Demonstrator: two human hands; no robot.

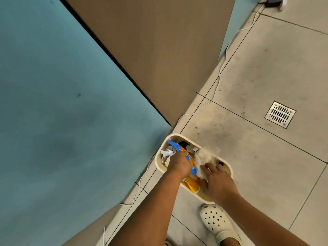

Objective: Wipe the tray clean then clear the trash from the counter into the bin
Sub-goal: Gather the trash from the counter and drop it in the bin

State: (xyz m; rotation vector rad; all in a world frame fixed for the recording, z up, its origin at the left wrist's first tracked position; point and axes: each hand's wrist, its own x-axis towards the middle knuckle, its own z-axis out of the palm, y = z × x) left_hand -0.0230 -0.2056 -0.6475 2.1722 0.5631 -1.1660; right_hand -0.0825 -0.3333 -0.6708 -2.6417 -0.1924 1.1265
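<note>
With the left hand (179, 164) clutching a crinkled blue-and-orange plastic wrapper (175, 146) and the right hand (219, 183) on a white paper wad (204, 157), grip unclear, push both well inside the cream oval plastic bin (179, 135) on the floor before releasing.

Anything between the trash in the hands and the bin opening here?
Nothing visible does. The cream oval plastic bin has no lid; the left hand grips a blue-and-orange wrapper and the right hand presses white crumpled paper at its mouth, onto trash already inside.
</note>
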